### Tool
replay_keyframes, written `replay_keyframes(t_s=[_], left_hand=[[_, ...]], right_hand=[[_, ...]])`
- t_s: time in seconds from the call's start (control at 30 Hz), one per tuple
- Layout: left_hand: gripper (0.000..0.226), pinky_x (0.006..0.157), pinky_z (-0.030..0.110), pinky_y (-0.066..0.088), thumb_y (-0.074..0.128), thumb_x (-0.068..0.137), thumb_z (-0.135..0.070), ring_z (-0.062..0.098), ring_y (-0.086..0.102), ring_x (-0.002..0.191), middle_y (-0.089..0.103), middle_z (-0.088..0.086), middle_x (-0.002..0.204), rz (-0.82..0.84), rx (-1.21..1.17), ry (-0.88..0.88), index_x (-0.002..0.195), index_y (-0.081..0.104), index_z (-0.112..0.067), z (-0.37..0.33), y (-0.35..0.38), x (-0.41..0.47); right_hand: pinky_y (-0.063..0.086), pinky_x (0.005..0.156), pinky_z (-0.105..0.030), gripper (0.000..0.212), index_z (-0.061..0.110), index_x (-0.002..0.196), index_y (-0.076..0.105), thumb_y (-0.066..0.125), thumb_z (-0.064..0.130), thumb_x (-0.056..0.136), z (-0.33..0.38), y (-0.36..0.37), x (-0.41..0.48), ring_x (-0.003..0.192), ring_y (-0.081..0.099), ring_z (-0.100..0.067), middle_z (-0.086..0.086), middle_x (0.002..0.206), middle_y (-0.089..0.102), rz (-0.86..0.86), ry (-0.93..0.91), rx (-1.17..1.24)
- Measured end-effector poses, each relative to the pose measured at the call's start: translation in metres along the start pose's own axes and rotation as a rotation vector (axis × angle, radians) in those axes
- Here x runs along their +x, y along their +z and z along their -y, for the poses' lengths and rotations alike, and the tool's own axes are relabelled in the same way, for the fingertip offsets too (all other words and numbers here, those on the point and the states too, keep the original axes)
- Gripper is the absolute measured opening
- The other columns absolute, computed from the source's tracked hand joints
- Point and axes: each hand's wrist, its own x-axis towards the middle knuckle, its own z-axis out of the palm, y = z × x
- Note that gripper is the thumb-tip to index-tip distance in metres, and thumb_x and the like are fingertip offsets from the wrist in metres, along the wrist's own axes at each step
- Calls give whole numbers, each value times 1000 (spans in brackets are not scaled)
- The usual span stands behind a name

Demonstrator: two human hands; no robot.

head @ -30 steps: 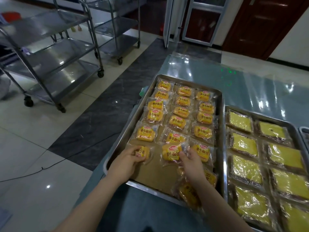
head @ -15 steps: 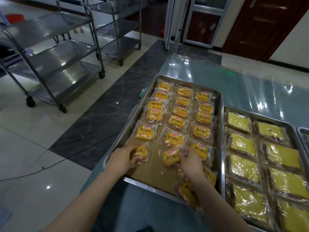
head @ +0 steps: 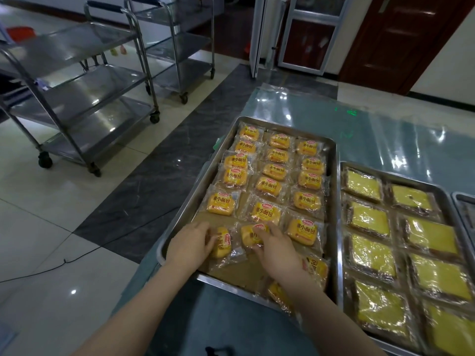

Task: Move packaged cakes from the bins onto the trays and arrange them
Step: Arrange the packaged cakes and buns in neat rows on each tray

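Left packet (head: 223, 242) now crosswise beside left hand (head: 189, 246); middle packet (head: 248, 235) under right hand (head: 276, 249).

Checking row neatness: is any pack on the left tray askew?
Yes. The pack the left hand holds lies turned sideways, unlike the rows; loose packs in the near right corner sit jumbled.

Film-covered table (head: 385, 140) — metal trays (head: 195, 194).

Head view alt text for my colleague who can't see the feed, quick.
In the near row of a steel tray, the left hand holds one small yellow cake packet and the right hand holds the next packet. Rows of matching packets fill the tray behind them; a second tray of larger yellow cakes sits to the right.
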Motion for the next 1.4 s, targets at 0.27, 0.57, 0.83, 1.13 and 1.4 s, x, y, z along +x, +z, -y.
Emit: replay_keyframes(t_s=[0.27,0.57,0.83,1.13,1.4], left_hand=[[63,116,40,3,50,92,-46,19,4,145,13,-5,157,369,151,446,147,22,-37,-10,22,28],[59,115,51,14,41,88,-63,33,1,143,-5,-2,159,542,160,141,142,19,-53,-8,31,13],[35,85,28,45,65,85,-40,9,58,96,65,-6,111,433,-382,-236,117,62,-24,11,7,30],[7,82,31,51,70,83,-17,14,66,88,70,-2,92,418,-744,-387,87,70,-23,14,6,24],[23,85,41,55,67,84,-8,24,67,93,68,9,103,295,-1081,-584,104,65,-17,12,13,24]], right_hand=[[14,117,-47,52,36,150,20,39,34,101,-5,14,-2,147,0,-34,2,162,4,-4,23,35],[14,117,-43,53,36,150,18,38,30,102,-8,17,-3,147,1,-34,0,162,2,-9,22,25],[13,117,-42,53,35,151,18,38,34,101,-8,16,-6,147,1,-33,-1,162,2,-14,20,32],[11,116,-53,62,53,145,21,41,19,96,-8,15,-11,141,-27,-27,12,159,-16,-14,-121,11],[-18,108,-61,59,56,140,28,42,20,95,-12,16,-9,132,-44,-25,13,155,-25,78,-290,-159]])
